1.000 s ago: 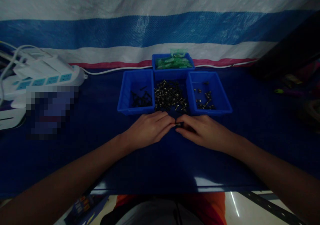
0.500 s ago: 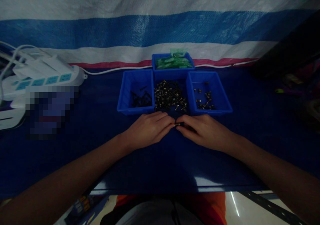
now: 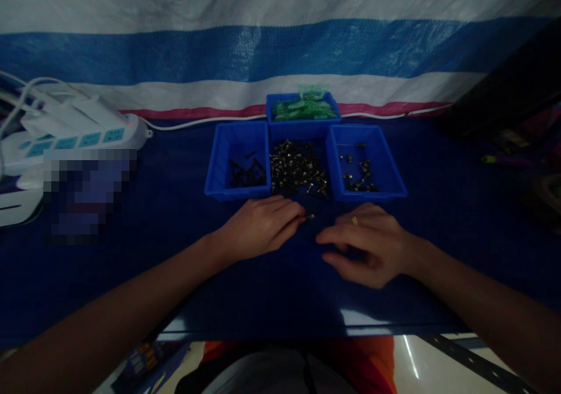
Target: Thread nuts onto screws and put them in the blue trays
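My left hand (image 3: pixel 268 224) is closed in a pinch on a small metal part (image 3: pixel 310 217). Its shiny tip sticks out to the right of the fingertips; the rest is hidden, so its exact kind cannot be made out. To the right, my right hand (image 3: pixel 370 245) is apart from it, thumb and index finger spread with nothing seen between them. A gold-coloured ring (image 3: pixel 355 221) shows on one of its fingers. Just beyond the hands, a pile of small dark parts with shiny ends (image 3: pixel 298 169) lies between two blue bins.
The left blue bin (image 3: pixel 213 169) holds thin black pieces, the right one (image 3: pixel 392 163) a few shiny parts. Behind them, another blue bin (image 3: pixel 302 128) contains green packets (image 3: pixel 304 109). A white power strip (image 3: pixel 135 134) with cables stands far left. The table's front edge (image 3: pixel 280 337) is near my body.
My right hand has let go of the small part, moving right and towards me, and its fingers have opened. The left hand stays in place with the part.
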{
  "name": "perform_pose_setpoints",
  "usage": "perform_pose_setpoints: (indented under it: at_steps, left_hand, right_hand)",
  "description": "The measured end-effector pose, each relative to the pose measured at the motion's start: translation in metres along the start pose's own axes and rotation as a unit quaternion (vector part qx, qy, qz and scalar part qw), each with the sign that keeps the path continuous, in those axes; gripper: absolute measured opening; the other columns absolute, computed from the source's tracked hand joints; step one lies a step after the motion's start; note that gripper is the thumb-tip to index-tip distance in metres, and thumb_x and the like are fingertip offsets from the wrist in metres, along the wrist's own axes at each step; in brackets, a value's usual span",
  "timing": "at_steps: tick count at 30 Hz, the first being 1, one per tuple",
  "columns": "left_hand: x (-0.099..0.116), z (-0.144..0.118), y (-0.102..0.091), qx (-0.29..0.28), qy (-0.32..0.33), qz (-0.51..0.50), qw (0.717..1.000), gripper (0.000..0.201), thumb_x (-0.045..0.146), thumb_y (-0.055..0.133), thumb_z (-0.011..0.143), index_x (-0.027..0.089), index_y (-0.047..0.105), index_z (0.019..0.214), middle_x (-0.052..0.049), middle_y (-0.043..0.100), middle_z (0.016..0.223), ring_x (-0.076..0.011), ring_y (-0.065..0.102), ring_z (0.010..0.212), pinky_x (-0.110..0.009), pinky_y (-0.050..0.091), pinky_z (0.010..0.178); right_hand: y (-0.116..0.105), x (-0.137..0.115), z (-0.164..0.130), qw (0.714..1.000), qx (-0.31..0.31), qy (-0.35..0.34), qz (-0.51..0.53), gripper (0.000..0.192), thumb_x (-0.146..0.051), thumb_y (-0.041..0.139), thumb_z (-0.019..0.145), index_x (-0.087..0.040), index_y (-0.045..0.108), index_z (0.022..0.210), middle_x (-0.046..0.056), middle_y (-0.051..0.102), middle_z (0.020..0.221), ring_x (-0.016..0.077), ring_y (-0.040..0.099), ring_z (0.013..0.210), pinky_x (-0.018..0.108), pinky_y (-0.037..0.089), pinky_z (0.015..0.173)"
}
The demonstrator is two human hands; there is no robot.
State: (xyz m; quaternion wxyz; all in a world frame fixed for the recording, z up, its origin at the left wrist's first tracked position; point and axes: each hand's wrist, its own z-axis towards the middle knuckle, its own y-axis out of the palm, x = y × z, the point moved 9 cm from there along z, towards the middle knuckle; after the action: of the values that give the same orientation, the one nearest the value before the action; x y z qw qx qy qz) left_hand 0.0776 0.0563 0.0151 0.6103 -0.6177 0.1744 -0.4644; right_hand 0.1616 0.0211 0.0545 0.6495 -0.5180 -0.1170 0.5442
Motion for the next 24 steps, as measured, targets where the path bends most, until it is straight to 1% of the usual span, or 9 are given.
perform_pose_setpoints:
  at_steps: [3,5,6,8,11,13,15,20,24]
  left_hand:
    - [-0.001,0.000,0.000,0.001,-0.003,-0.005,1.000,0.019,0.025,0.035,0.091,0.017,0.052,0.095,-0.001,0.057,0.082,-0.0113,0.054,0.078,-0.022,0.041,0.071]
    - [0.000,0.000,0.001,-0.001,-0.002,-0.004,1.000,0.019,0.026,0.036,0.091,0.017,0.052,0.095,0.000,0.057,0.082,-0.0112,0.054,0.078,-0.022,0.042,0.071]
    - [-0.001,0.000,0.001,-0.002,-0.002,-0.003,1.000,0.019,0.025,0.036,0.090,0.017,0.052,0.095,0.000,0.057,0.082,-0.0112,0.054,0.078,-0.022,0.042,0.071]
    - [-0.001,0.000,0.001,-0.002,-0.003,-0.002,1.000,0.018,0.025,0.036,0.090,0.017,0.052,0.094,0.000,0.057,0.081,-0.0112,0.054,0.077,-0.022,0.042,0.069]
    - [-0.001,0.000,0.000,0.001,-0.005,0.002,1.000,0.018,0.026,0.037,0.090,0.017,0.052,0.091,0.000,0.057,0.077,-0.0111,0.054,0.073,-0.022,0.041,0.066]
    - [-0.001,0.000,0.000,0.001,-0.004,0.001,1.000,0.018,0.026,0.036,0.090,0.017,0.052,0.091,0.000,0.057,0.077,-0.0109,0.054,0.073,-0.022,0.041,0.065]
    - [0.000,0.000,0.000,0.001,-0.003,-0.001,1.000,0.018,0.026,0.036,0.090,0.017,0.052,0.091,0.000,0.057,0.077,-0.0108,0.054,0.073,-0.022,0.041,0.065]
    - [0.000,0.000,-0.001,0.004,-0.002,-0.006,1.000,0.018,0.026,0.037,0.090,0.017,0.052,0.092,0.000,0.057,0.077,-0.0104,0.054,0.073,-0.021,0.041,0.065]
    - [-0.001,-0.001,0.000,0.000,-0.004,-0.008,1.000,0.018,0.026,0.036,0.090,0.017,0.052,0.091,0.001,0.057,0.077,-0.0102,0.054,0.073,-0.021,0.041,0.066]
  right_hand:
    - [-0.028,-0.020,-0.015,0.984,0.143,-0.103,-0.022,0.021,-0.041,0.053,0.075,-0.027,0.059,0.089,-0.004,0.057,0.054,0.0121,0.055,0.051,0.027,0.043,0.053]
    - [-0.032,-0.022,-0.016,0.979,0.167,-0.111,-0.035,0.021,-0.040,0.053,0.075,-0.027,0.058,0.091,-0.003,0.059,0.058,0.0119,0.055,0.052,0.028,0.044,0.055]
    - [-0.031,-0.020,-0.014,0.980,0.163,-0.102,-0.049,0.019,-0.036,0.053,0.076,-0.026,0.058,0.090,-0.002,0.060,0.060,0.0116,0.056,0.054,0.027,0.044,0.056]
    - [-0.019,-0.012,-0.003,0.988,0.109,-0.056,-0.089,0.010,-0.024,0.053,0.077,-0.024,0.057,0.087,-0.002,0.061,0.066,0.0099,0.056,0.058,0.024,0.043,0.055]
    - [-0.013,-0.005,0.004,0.989,0.098,-0.013,-0.113,0.001,-0.019,0.055,0.078,-0.019,0.053,0.077,-0.004,0.056,0.062,0.0062,0.050,0.052,0.020,0.036,0.046]
    - [-0.008,-0.001,0.004,0.988,0.090,0.011,-0.127,0.023,-0.017,0.053,0.080,-0.019,0.041,0.060,-0.008,0.044,0.050,0.0033,0.039,0.042,0.020,0.029,0.040]
    - [-0.007,0.007,0.001,0.987,0.095,0.043,-0.120,0.028,-0.016,0.050,0.082,-0.019,0.035,0.058,-0.010,0.037,0.046,0.0024,0.033,0.038,0.020,0.026,0.038]
    - [0.000,-0.005,0.000,0.989,0.069,-0.028,-0.127,0.034,-0.010,0.046,0.082,-0.019,0.030,0.053,-0.008,0.034,0.045,0.0042,0.032,0.040,0.023,0.024,0.039]
    - [-0.015,-0.017,-0.001,0.991,0.113,-0.031,-0.068,0.041,-0.003,0.045,0.076,-0.019,0.022,0.045,-0.007,0.033,0.041,0.0050,0.034,0.038,0.024,0.026,0.040]
